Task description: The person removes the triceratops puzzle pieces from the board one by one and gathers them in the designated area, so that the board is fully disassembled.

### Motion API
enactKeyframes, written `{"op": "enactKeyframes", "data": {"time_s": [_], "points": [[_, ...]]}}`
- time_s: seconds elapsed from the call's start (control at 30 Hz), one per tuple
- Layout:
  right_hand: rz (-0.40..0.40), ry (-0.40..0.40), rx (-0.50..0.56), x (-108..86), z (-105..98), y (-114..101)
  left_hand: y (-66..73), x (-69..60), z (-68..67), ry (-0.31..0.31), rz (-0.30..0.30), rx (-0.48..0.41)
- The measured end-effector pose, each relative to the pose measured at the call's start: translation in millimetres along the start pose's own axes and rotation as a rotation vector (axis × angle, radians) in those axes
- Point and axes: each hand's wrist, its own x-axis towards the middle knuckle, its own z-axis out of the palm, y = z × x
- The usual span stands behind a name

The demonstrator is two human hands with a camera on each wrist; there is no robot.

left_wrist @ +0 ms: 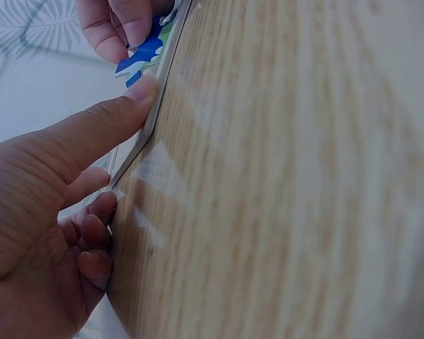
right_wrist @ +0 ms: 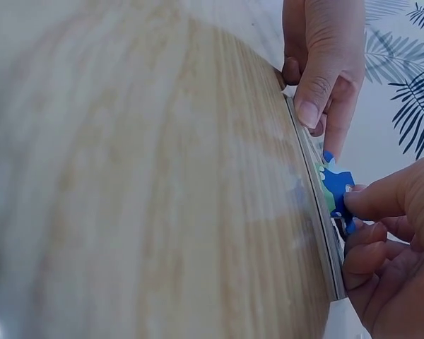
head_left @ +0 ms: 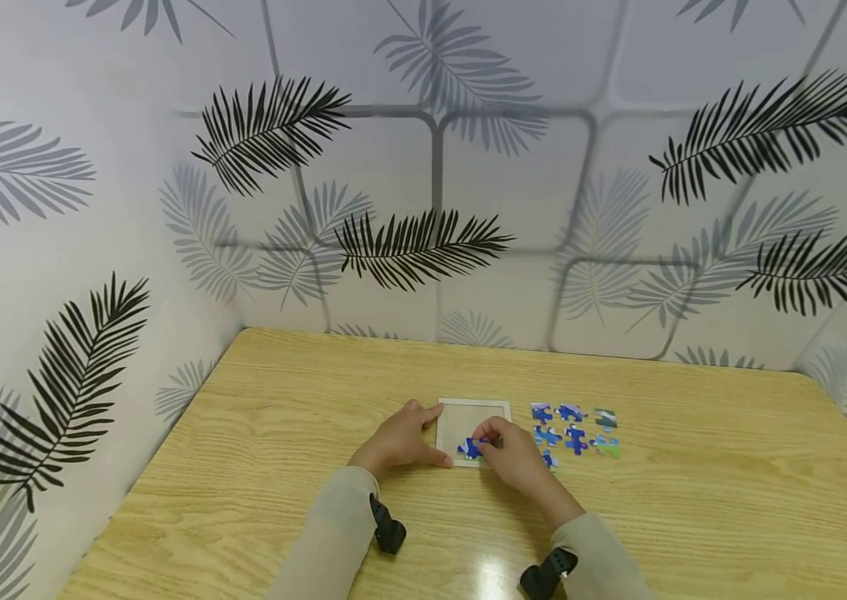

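Note:
A square, pale-rimmed puzzle tray (head_left: 474,402) lies on the table. My left hand (head_left: 397,437) holds it at its left side, thumb by the near corner and index finger by the far one. In the left wrist view that thumb (left_wrist: 138,92) presses on the rim while the other fingers curl beside the edge. Over the tray's near part, my right hand (head_left: 515,454) pinches a blue, white and green jigsaw piece (right_wrist: 338,187) between thumb and fingers. Whether this is one piece or joined pieces, I cannot tell.
Several loose jigsaw pieces (head_left: 575,440) lie in a loose group right of the tray, one partly hidden by the right hand. The wooden table (head_left: 303,400) meets a leaf-patterned wall (head_left: 393,300) at the back and left. Both wrists carry black cameras (head_left: 389,533).

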Motion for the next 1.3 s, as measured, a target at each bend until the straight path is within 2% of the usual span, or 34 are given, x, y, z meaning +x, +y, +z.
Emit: {"op": "enactKeyframes", "data": {"time_s": [0.27,0.47,0.77,0.93,1.17,1.3], "points": [[0.028,0.008,0.062,-1.0,-8.1,4.0,1.7,-1.1,0.8,-0.008,-0.010,-0.002],[0.058,0.005,0.074,-5.0,-29.0,14.1,3.7,-3.6,0.9,-0.018,-0.014,-0.017],[0.018,0.018,-0.004,-18.3,-66.8,40.6,2.8,-4.1,-0.9,-0.016,0.003,-0.020],[0.032,0.039,-0.031,-28.5,-84.8,53.7,2.3,-3.5,-0.8,-0.013,0.006,-0.026],[0.024,0.011,-0.086,-42.2,-104.6,68.0,2.6,-3.8,-0.7,-0.014,0.001,-0.039],[0.024,-0.010,-0.074,-46.6,-110.0,70.8,2.2,-3.1,-0.5,-0.011,-0.008,-0.039]]}}
